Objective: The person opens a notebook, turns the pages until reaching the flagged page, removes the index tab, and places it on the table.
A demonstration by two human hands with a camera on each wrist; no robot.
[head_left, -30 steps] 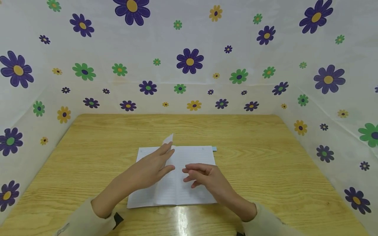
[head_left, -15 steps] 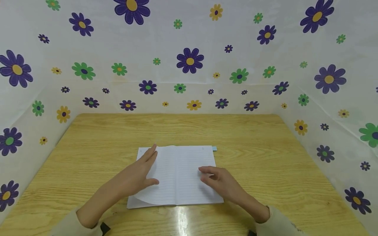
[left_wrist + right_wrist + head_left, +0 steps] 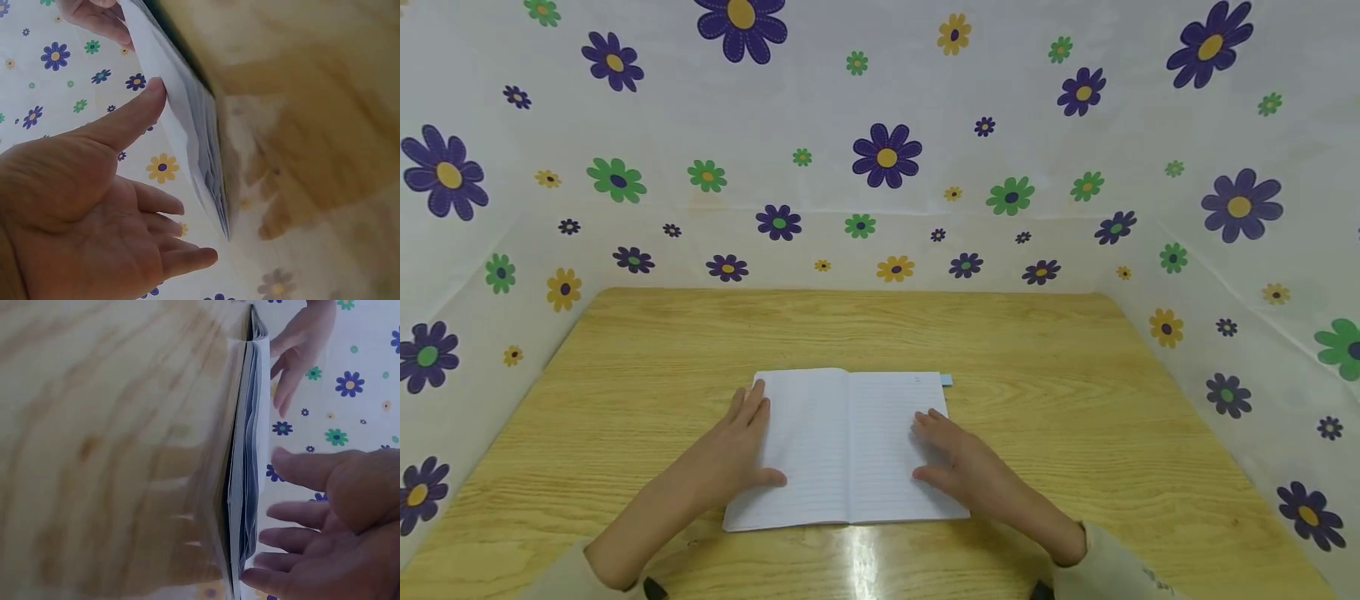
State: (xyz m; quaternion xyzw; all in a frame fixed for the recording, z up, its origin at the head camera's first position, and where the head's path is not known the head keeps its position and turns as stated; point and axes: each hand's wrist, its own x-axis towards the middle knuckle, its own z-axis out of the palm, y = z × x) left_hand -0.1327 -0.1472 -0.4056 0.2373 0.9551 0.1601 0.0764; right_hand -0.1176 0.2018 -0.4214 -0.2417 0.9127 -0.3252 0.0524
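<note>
An open lined notebook (image 3: 820, 433) lies on the wooden table, with blank ruled pages on both sides of its fold. Over the left page's outer edge is my left hand (image 3: 730, 454), fingers extended and thumb spread. In the left wrist view that thumb (image 3: 156, 94) is right at the page surface. My right hand (image 3: 958, 467) hovers by the right page's outer edge, fingers loosely extended and holding nothing. The right wrist view shows its palm facing the notebook's stacked sheets (image 3: 250, 444), its lowest fingertip close to their edge.
A pale blue tab (image 3: 946, 380) sticks out at the notebook's upper right corner. The wooden table (image 3: 1045, 350) extends around the notebook. White sheeting with printed flowers (image 3: 820, 183) encloses the back and both sides.
A page that stood raised near the fold under my left hand now lies flat on the left side. My left hand has swept left to the outer edge; my right hand has shifted right.
</note>
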